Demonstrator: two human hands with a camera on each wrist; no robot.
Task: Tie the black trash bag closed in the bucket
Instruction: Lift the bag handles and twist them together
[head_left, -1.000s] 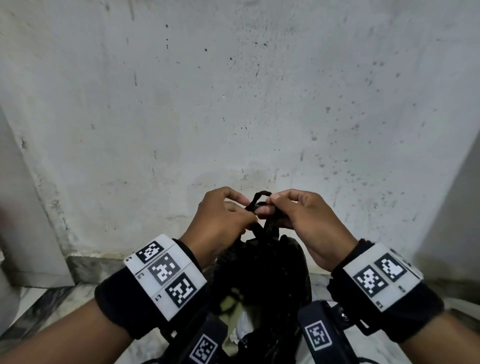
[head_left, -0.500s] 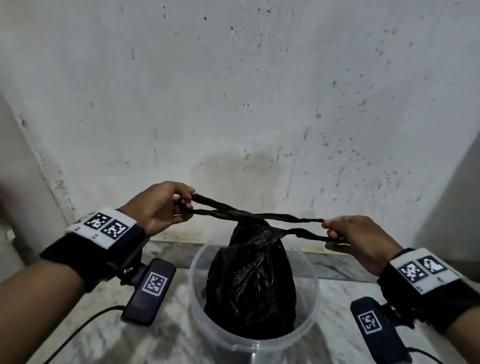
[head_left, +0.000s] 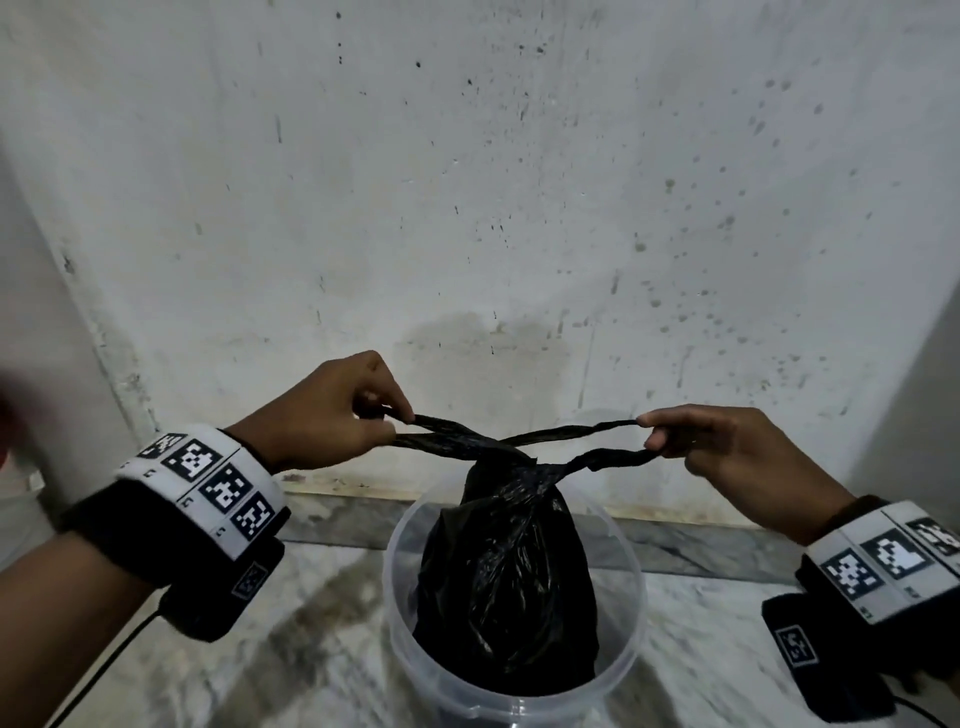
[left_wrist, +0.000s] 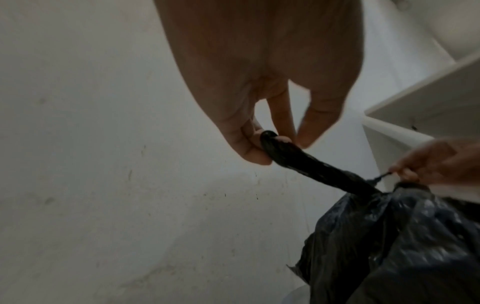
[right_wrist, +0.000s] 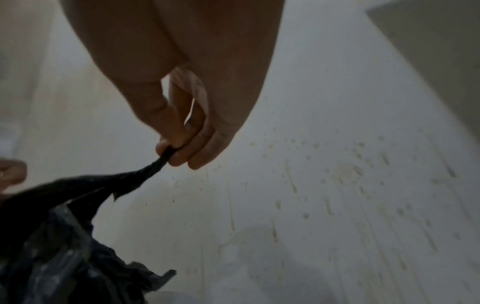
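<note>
Head view showed the black trash bag (head_left: 506, 587) standing inside the clear plastic bucket (head_left: 631, 623), its neck gathered where two twisted loops crossed above the rim. The left hand (head_left: 322, 410) had its fingers curled round the left loop (head_left: 441, 439), and the right hand (head_left: 727, 457) pinched the right loop (head_left: 597, 441) between thumb and fingertips; both loops ran taut, pulled apart sideways. From where I stood the crossing looked like a first half-knot being drawn down, so the tie seemed only partly done. The thin plastic was stretched into narrow cords, and I judged that a harder pull could tear a loop near the neck. The right pinch looked slight, and the loop could slip free and let the crossing loosen. The light bucket on the marble floor (head_left: 291, 654) might tip if the pull turned upward.
</note>
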